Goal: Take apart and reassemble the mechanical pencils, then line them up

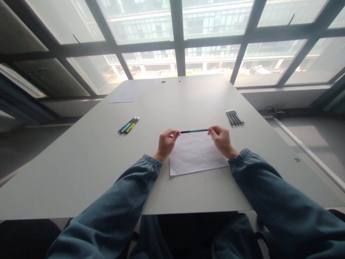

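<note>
A slim pen (194,131) with a black grip section and a teal barrel is held level between my two hands. The fingertips of my left hand (166,143) pinch its left end. At the other end, my right hand (221,139) grips it between thumb and fingers. Beneath the pen and my hands lies white paper (198,156), which looks like a small stack. Several pens (128,126) with blue, green and yellow barrels lie side by side to the left. Beyond my right hand, several grey pens (235,118) form a neat row.
All of this is on a large white table (107,180). Its far left corner carries a sheet of paper (128,91) with faint marks. A small round dark piece (163,82) sits near the far edge. Big framed windows (178,32) rise behind the table.
</note>
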Action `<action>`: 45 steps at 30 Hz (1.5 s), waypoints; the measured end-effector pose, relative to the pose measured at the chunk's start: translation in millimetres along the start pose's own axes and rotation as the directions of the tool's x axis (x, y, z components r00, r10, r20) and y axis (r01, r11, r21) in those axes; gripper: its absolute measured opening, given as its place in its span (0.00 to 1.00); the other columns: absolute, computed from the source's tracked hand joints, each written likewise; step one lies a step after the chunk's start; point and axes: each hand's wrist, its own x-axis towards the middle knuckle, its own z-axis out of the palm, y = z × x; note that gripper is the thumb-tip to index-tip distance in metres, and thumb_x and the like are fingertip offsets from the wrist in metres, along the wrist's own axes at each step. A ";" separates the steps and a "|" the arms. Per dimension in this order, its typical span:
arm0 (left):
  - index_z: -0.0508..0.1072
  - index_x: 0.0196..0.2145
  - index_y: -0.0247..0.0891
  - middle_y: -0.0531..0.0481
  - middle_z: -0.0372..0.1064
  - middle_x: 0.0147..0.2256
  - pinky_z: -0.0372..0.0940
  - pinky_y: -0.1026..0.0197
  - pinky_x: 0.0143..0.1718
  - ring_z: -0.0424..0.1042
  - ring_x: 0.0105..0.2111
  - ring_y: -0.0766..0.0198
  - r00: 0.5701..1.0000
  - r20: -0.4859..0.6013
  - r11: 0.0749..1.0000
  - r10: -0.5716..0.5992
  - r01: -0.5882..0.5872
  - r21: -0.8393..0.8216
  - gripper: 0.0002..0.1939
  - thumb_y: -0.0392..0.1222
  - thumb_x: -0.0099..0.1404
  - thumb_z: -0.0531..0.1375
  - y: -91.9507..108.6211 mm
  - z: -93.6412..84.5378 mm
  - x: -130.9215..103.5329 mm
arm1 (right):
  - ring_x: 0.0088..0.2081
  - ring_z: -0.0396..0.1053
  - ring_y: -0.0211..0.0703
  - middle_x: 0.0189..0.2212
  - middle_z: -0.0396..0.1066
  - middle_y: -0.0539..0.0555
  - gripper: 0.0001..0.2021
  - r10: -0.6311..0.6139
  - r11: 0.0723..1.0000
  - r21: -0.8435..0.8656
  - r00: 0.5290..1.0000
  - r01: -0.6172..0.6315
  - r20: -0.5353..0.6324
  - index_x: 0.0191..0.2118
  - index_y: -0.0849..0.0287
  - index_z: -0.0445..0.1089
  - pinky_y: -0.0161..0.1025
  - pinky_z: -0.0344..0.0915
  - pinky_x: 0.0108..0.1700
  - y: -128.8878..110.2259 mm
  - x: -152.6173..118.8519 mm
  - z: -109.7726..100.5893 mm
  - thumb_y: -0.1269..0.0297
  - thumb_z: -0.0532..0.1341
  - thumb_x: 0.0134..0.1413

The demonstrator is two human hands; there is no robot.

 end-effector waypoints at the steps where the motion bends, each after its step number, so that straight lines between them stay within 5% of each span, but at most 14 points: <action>1: 0.79 0.31 0.38 0.47 0.78 0.33 0.65 0.62 0.34 0.75 0.35 0.61 1.000 0.001 1.000 0.000 0.000 0.002 0.16 0.52 0.69 0.61 -0.5 -0.1 0.0 | 0.23 0.65 0.38 0.24 0.73 0.54 0.14 0.001 1.000 0.001 1.000 -0.001 0.001 0.29 0.61 0.74 0.36 0.59 0.25 0.2 0.1 0.0 0.54 0.64 0.56; 45: 0.79 0.30 0.38 0.46 0.79 0.32 0.66 0.61 0.35 0.76 0.35 0.59 1.000 -0.002 1.000 -0.016 0.016 0.000 0.20 0.56 0.69 0.60 -2.5 1.4 -0.1 | 0.23 0.64 0.39 0.22 0.72 0.53 0.17 0.006 1.000 -0.006 1.000 -0.006 0.009 0.27 0.60 0.73 0.36 0.58 0.24 -2.4 -0.8 -0.4 0.51 0.64 0.56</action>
